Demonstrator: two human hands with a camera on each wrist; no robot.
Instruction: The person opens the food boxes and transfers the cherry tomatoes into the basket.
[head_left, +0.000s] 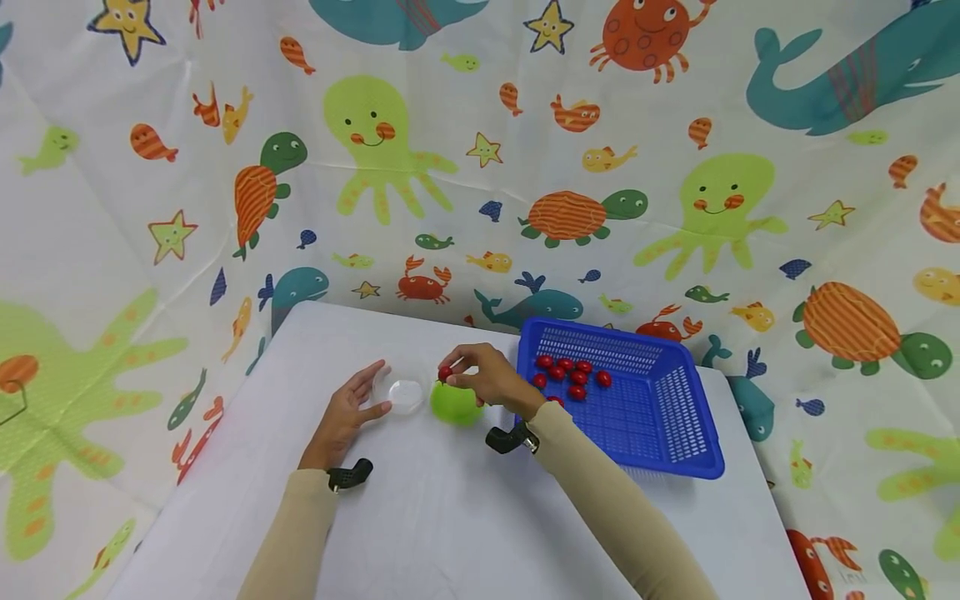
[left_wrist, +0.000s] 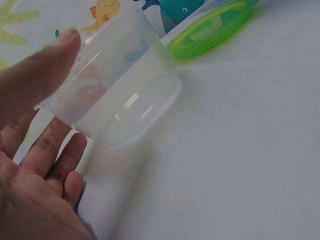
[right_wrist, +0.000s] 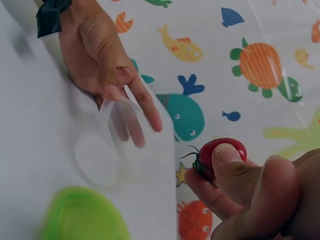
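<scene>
My left hand point(head_left: 369, 388) holds a small clear plastic cup point(head_left: 403, 395) on the white table, the thumb point(left_wrist: 47, 67) on one side and the fingers point(left_wrist: 45, 150) on the other. Just right of the cup lies a green lid point(head_left: 455, 405). Above that lid my right hand point(head_left: 459, 373) pinches a red cherry tomato point(head_left: 446, 372) between thumb and fingertips; the right wrist view shows the tomato point(right_wrist: 220, 150) with its green stalk. The cup point(right_wrist: 112, 147) stands left of the tomato and slightly lower.
A blue plastic basket point(head_left: 675, 417) stands right of my right hand with several cherry tomatoes point(head_left: 570, 375) in its near-left corner. The white table point(head_left: 450, 517) ends at a sea-animal patterned cloth behind and on both sides.
</scene>
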